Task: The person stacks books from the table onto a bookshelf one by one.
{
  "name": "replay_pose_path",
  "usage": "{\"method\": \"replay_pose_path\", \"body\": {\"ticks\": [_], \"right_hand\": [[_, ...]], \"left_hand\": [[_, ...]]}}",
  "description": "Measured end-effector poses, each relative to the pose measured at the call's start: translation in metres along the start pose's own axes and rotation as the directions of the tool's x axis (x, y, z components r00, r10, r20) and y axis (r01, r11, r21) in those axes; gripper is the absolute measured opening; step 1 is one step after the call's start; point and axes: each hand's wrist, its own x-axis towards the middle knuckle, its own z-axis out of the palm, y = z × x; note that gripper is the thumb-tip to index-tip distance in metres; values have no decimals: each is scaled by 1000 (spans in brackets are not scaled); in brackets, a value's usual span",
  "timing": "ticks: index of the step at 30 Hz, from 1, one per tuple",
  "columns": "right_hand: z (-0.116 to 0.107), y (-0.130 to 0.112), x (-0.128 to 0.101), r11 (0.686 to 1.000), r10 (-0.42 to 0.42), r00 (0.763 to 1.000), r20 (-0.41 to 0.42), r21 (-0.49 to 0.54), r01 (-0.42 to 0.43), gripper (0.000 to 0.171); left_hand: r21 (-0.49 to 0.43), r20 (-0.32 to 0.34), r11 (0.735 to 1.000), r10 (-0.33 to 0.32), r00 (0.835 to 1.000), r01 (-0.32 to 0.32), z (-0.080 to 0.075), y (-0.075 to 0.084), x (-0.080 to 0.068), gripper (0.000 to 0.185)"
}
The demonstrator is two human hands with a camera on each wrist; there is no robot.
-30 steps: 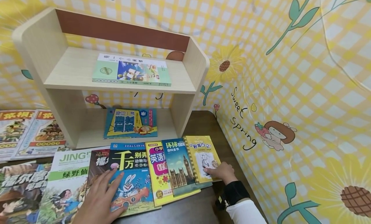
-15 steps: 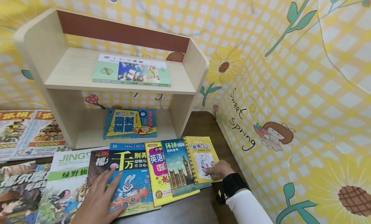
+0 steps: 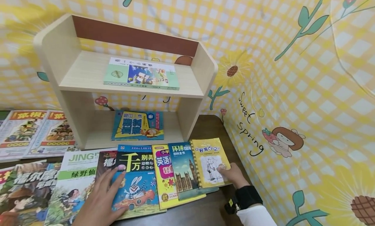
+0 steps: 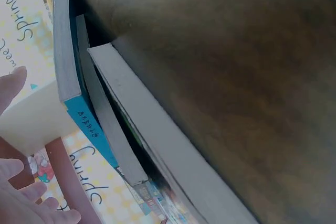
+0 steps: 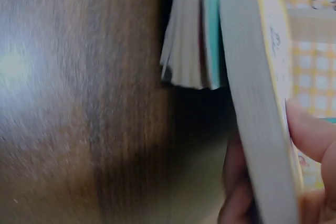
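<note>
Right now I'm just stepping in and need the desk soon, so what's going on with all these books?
A person is handling a fanned row of books on the dark table in front of a small wooden shelf. The right hand pinches the lower corner of the yellow diary book, thumb on the cover and fingers beneath. The left hand rests flat on the rabbit book. One book lies on each shelf level.

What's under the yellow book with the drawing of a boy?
The yellow book, pinched by the right hand, overlaps the blue book with the clock tower. Beneath its right part, only the dark table shows around it; the rest is covered.
</note>
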Motion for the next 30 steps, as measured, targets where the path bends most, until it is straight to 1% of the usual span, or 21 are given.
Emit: {"method": "replay_pose_path", "body": {"ticks": [1, 3, 7, 10, 13, 15, 17, 20, 22, 24, 26, 30], "right_hand": [[0, 2, -1, 998, -12, 1000, 2, 67, 12, 32], [-1, 3, -6, 991, -6, 1000, 4, 133, 6, 30], [0, 6, -16, 982, 12, 1000, -5, 190, -11, 36], [3, 6, -25, 976, 16, 1000, -5, 219, -15, 37], [8, 0, -34, 972, 6, 999, 37, 234, -15, 39], [12, -5, -40, 969, -14, 996, 86, 247, -8, 41], [16, -12, -45, 965, -44, 988, 146, 263, 4, 43], [21, -23, -51, 954, -113, 963, 246, 298, 36, 45], [24, -31, -54, 947, -156, 937, 312, 317, 52, 47], [28, -38, -55, 946, -190, 910, 369, 317, 69, 49], [33, -46, -56, 948, -213, 884, 416, 307, 84, 50], [43, -61, -57, 947, -258, 826, 500, 301, 114, 50]], "left_hand": [[-1, 12, 1000, -11, 1000, 11, -1, 1, 0, 102], [-8, 26, 1000, -26, 999, 26, -2, 3, 0, 103], [-22, 33, 999, -37, 999, 38, -3, 4, -1, 103], [-34, 31, 999, -38, 999, 39, -3, 4, -1, 105], [-47, 39, 998, -49, 998, 51, -4, 4, -1, 106], [-68, 49, 996, -60, 997, 64, -5, 4, -1, 106], [-89, 72, 993, -77, 994, 83, -6, 5, 0, 107], [-118, 84, 989, -82, 993, 92, -8, 5, 3, 108], [-124, 69, 989, -67, 995, 75, -10, 5, 6, 108], [-128, 44, 990, -46, 998, 52, -12, 4, 9, 106], [-137, 36, 990, -38, 999, 42, -14, 4, 11, 106], [-190, 83, 979, -60, 995, 75, -19, 3, 15, 109]]}}
